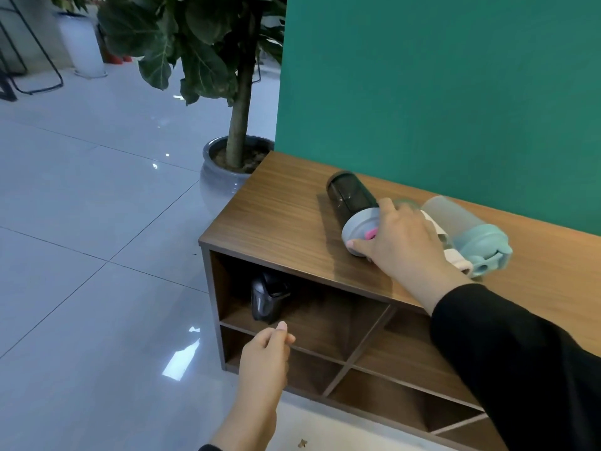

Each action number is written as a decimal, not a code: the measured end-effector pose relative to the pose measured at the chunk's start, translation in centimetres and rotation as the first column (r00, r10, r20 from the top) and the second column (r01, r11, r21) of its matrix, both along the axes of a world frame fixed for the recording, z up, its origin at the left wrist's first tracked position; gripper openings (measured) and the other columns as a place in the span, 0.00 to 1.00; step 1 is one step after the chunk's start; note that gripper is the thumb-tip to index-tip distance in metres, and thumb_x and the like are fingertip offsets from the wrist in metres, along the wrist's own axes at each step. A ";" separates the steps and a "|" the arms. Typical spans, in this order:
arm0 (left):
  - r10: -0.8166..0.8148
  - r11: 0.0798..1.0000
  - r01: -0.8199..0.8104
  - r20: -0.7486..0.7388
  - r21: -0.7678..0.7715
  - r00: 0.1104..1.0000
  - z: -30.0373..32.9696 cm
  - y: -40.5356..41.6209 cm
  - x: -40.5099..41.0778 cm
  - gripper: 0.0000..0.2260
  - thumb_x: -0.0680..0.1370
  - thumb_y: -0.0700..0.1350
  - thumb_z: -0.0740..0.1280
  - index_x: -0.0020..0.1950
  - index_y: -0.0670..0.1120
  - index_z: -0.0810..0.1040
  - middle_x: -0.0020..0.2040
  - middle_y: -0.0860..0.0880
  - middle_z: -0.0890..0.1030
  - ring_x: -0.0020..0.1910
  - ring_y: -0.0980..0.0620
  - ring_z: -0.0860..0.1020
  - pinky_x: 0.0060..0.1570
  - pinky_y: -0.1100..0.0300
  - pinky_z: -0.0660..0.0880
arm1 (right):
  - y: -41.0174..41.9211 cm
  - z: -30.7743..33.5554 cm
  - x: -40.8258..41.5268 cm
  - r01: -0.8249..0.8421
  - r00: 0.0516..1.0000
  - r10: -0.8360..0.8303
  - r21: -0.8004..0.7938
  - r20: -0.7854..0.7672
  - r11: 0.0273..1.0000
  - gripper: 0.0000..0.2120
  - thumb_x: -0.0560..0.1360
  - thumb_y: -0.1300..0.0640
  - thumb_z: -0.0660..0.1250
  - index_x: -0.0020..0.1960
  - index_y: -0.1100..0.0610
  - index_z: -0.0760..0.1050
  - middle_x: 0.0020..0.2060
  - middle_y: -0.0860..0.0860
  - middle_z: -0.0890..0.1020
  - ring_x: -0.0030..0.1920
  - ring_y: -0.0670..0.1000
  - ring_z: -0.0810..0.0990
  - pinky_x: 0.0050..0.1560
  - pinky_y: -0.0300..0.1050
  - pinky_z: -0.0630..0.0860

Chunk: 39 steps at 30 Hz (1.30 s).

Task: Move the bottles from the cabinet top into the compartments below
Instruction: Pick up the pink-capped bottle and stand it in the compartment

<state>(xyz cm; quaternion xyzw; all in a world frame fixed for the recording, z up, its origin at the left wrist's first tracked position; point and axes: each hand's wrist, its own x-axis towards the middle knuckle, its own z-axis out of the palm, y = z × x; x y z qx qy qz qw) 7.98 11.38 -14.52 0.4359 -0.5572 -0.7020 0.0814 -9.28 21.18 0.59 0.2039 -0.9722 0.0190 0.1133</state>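
Note:
A dark smoked bottle [349,193] with a grey lid and pink tab lies on its side on the wooden cabinet top [279,222]. My right hand [403,242] is closed over its lid end. Beside it lie a frosted bottle with a light blue lid [455,216] and a bottle with a pale pink cap [458,260], mostly hidden behind my hand. A black bottle [268,297] stands in the upper left compartment. My left hand [265,353] hovers in front of that compartment's shelf edge, fingers loosely curled, holding nothing.
The cabinet stands against a green wall [439,92] and has several open compartments [406,349] below. A potted plant in a grey pot [221,170] stands off the cabinet's far left corner. Glossy tiled floor [97,222] stretches to the left.

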 end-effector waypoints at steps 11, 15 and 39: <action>-0.025 0.998 0.023 -0.038 -0.059 0.999 0.9 0.2 0.3 0.16 0.83 0.51 0.61 0.43 0.43 0.81 0.30 0.47 0.74 0.32 0.50 0.72 0.34 0.57 0.71 | -0.2 -1.1 0.3 -0.056 0.998 0.053 -0.167 -0.021 0.984 0.38 0.70 0.38 0.72 0.74 0.51 0.64 0.61 0.56 0.75 0.57 0.59 0.79 0.50 0.50 0.77; -0.034 0.997 0.031 -0.036 -0.068 0.999 0.9 0.3 0.3 0.16 0.83 0.51 0.61 0.43 0.42 0.81 0.30 0.47 0.75 0.32 0.50 0.73 0.33 0.58 0.72 | 0.9 -1.5 0.7 -0.119 0.992 0.121 -0.352 -0.017 0.928 0.38 0.71 0.42 0.74 0.76 0.51 0.63 0.65 0.54 0.70 0.61 0.57 0.76 0.56 0.47 0.75; -0.102 0.739 0.081 -0.008 0.669 0.995 1.9 1.3 0.4 0.31 0.71 0.64 0.71 0.65 0.44 0.81 0.57 0.37 0.86 0.52 0.38 0.86 0.48 0.45 0.83 | 10.8 -8.8 16.5 0.642 0.478 0.546 -0.698 0.688 0.317 0.18 0.67 0.52 0.74 0.56 0.50 0.77 0.53 0.45 0.81 0.59 0.50 0.77 0.55 0.46 0.79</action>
